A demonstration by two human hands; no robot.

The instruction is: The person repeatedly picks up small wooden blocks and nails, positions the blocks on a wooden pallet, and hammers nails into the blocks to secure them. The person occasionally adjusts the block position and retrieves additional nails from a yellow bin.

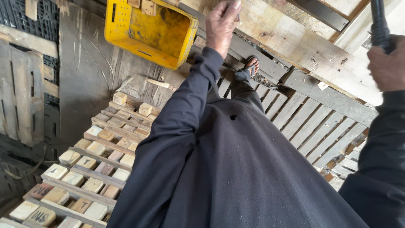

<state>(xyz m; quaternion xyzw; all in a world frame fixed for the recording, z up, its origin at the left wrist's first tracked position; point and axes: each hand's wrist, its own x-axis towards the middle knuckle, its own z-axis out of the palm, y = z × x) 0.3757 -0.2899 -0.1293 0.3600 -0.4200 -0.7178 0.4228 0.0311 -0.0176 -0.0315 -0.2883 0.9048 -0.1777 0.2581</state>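
My left hand (221, 23) reaches out at the top centre on a dark-sleeved arm. Its fingers are bunched together against a pale wooden plank (295, 40), and whether they pinch something small is unclear. At the right edge my right hand (387, 67) is closed around a black handle (378, 21) that runs up out of view, so its head is hidden. The plank lies across a wooden pallet (312, 122) below me. My dark garment fills the lower middle of the view.
A yellow plastic crate (126, 29) holding a few wood pieces stands beyond my left hand. Several wooden blocks (96, 148) sit in rows on slats at the lower left. My sandalled foot (252, 65) rests on the pallet. More pallets (25, 97) lean at the left.
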